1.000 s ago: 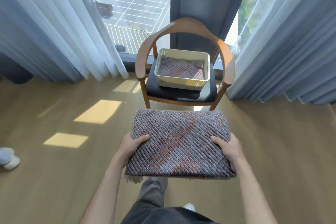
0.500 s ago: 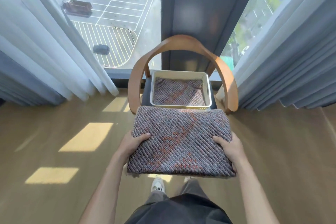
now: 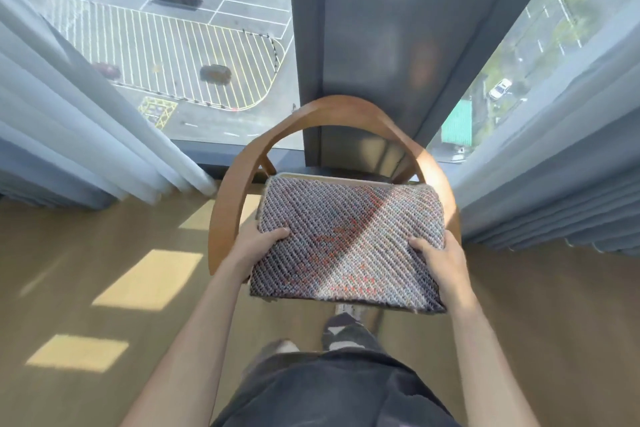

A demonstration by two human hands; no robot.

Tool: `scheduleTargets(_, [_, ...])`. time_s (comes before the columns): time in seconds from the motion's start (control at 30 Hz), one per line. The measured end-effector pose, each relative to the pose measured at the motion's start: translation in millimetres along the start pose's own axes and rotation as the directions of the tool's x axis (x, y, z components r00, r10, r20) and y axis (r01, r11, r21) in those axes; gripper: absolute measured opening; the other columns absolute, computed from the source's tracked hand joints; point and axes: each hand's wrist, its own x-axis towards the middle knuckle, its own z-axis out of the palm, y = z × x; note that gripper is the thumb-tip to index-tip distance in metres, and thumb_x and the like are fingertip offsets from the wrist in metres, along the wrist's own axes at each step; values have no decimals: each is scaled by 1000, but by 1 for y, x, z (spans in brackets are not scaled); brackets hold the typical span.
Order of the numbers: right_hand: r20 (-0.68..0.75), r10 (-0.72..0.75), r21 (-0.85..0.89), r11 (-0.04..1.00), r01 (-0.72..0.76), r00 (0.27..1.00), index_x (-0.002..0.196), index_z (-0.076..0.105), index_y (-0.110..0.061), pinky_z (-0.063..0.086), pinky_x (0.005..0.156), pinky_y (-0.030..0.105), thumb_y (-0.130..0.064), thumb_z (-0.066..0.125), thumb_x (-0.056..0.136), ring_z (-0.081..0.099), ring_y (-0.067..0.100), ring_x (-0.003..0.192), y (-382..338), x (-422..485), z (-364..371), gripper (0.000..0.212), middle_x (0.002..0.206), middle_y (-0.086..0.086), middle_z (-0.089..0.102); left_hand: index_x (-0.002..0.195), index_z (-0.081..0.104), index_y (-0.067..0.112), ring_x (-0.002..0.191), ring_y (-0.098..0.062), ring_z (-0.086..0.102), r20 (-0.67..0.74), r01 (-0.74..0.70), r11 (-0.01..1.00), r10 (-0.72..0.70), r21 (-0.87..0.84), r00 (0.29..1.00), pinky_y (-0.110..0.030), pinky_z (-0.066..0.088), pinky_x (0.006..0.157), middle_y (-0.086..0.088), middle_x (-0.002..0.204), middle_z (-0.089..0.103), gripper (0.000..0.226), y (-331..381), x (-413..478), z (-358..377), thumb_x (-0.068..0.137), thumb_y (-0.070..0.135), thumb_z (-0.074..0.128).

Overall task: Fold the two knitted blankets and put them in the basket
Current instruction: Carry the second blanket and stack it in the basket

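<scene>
Since half a second ago the folded grey-and-red knitted blanket (image 3: 349, 246) has travelled toward twelve o'clock. It now hangs over the cream plastic basket (image 3: 332, 177), hiding everything but a strip of the basket's far rim. The basket's inside, which showed then, is now covered.

The left hand (image 3: 258, 246) grips the blanket's nine o'clock edge and the right hand (image 3: 438, 258) grips its three o'clock edge. Each thumb lies on top, and the fingers are tucked out of sight beneath. Holding it from both sides like this likely keeps the thick bundle flat and stops the folds from opening. It is carried level and square to the basket, which suits a straight drop.

The basket sits inside the arc of the round-backed wooden chair (image 3: 228, 204), whose back curves from nine through twelve to three o'clock. The seat probably serves to raise the basket within easy reach. The chair arms flank both hands, so the way down looks narrow.

The blanket appears about as wide as the basket, so its corners may catch on the rim unless they are eased in. Whether it already touches the basket cannot be told.

Pale curtains (image 3: 104, 135) frame the window (image 3: 207, 45) beyond, and sun patches lie on the wooden floor (image 3: 104, 253).
</scene>
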Motion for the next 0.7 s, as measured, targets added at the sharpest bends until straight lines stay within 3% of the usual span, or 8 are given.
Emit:
scheduleTargets(0.13, [-82,-28,-18,999,26,996,90,60,-24,50,91,47,-24,73,72,64,19,92,-34,48,-9,22,95,-4,69,121,54,19,96,-20,62,8,8,1000,-9,3,1000,-39,51,87,-4,115,63,49,48,35,27,78,34,73])
scheduleTargets(0.2, [-115,-39,-21,999,37,993,86,59,-27,50,90,45,-27,73,71,64,18,91,-49,66,-14,20,92,-9,68,126,52,18,91,-15,61,-3,-26,1000,26,-9,1000,-30,50,74,-3,114,63,51,71,50,39,80,33,71])
scheduleTargets(0.27, [-142,-55,-31,998,51,988,86,58,-29,49,90,44,-29,72,72,63,17,93,-60,81,-17,20,93,-10,67,128,51,19,92,-14,59,4,-64,998,64,5,998,-26,46,71,-2,114,62,52,90,63,49,81,33,69])
scheduleTargets(0.4, [-201,-61,-26,998,57,978,96,58,-27,49,91,42,-28,72,74,62,18,97,-70,101,-19,25,98,-7,66,128,52,11,109,-26,58,30,-37,999,38,-26,999,-45,47,97,-8,123,60,54,114,87,67,80,29,70])
scheduleTargets(0.53, [-244,-38,-13,999,35,969,86,57,-31,49,91,43,-24,72,76,62,16,94,-64,110,-13,19,93,-14,66,130,49,12,112,-28,56,43,8,999,-9,36,999,-49,44,101,-7,124,58,59,118,114,78,80,35,69])
scheduleTargets(0.7, [-188,-19,-59,998,8,982,115,57,-26,45,89,34,-22,70,77,60,11,100,-32,126,16,40,105,-12,65,131,48,15,107,-23,57,108,77,995,-83,56,991,-44,45,97,-4,123,58,52,80,152,74,84,31,65])
